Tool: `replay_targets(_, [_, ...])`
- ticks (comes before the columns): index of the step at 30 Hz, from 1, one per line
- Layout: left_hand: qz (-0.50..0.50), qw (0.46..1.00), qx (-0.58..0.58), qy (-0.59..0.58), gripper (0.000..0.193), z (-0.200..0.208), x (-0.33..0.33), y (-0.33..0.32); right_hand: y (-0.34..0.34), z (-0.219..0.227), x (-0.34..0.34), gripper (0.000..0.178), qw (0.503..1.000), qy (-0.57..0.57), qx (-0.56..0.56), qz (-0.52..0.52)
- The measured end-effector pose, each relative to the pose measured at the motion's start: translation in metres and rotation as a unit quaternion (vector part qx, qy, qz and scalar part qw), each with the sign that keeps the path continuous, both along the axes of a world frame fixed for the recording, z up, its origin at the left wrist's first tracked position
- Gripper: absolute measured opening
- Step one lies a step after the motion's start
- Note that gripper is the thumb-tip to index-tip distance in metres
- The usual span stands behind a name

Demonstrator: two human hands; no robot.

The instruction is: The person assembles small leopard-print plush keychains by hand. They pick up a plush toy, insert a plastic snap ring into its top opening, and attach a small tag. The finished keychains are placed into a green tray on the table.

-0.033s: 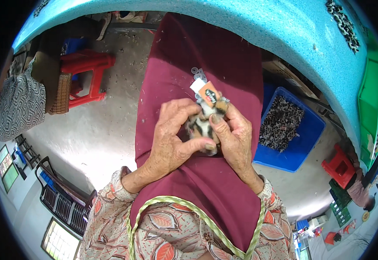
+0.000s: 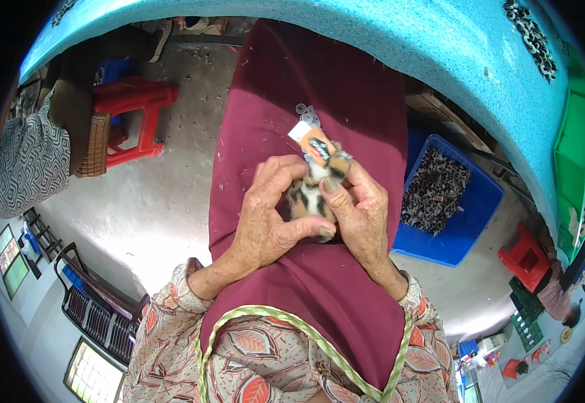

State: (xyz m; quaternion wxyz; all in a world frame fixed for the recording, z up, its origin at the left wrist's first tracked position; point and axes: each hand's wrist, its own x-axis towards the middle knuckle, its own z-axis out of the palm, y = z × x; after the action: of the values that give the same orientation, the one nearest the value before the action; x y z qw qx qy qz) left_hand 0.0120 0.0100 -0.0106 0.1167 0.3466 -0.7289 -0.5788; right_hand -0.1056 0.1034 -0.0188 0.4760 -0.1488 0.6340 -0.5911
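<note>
A small fluffy plush toy [image 2: 310, 199] with white, black and tan patches is held over my lap. My left hand [image 2: 273, 208] wraps round its left side, with the thumb across its lower end. My right hand [image 2: 359, 208] grips its upper right part, thumb pressed on the front. An orange and white card tag [image 2: 315, 144] sticks out from the toy's upper end. Several clear plastic discs [image 2: 306, 114] lie on my maroon apron [image 2: 265, 101] just beyond the tag. My fingers hide much of the toy's sides.
To the right, a blue bin [image 2: 470, 232] holds many small black and white pieces [image 2: 434, 191]. A light blue tabletop [image 2: 440, 33] curves across the far side, with a green tray [image 2: 574, 148] at the right. A red stool [image 2: 146, 111] and a seated person's patterned clothing [image 2: 30, 164] are at left.
The card tag has swung a little to the left. The toy and my right hand have shifted slightly left; both hands keep their hold.
</note>
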Motion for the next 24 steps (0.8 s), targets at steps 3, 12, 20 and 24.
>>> replay_targets(3, [0.049,0.978,0.199,0.037,0.045,-0.007,0.000,0.002,0.002,0.002,-0.003,0.020,0.997,-0.037,-0.019,0.058])
replay_targets(12, [0.220,0.794,0.564,0.054,0.030,-0.003,0.007,-0.006,0.007,-0.012,-0.025,0.025,0.992,0.123,-0.006,-0.020])
replay_targets(20, [0.213,0.766,0.605,0.053,0.029,-0.009,0.011,-0.004,0.008,-0.022,-0.015,0.024,0.996,-0.010,0.049,0.075])
replay_targets(24, [0.216,0.749,0.625,0.053,0.031,-0.009,0.012,-0.001,0.013,-0.029,-0.011,0.026,0.995,-0.056,0.055,0.062])
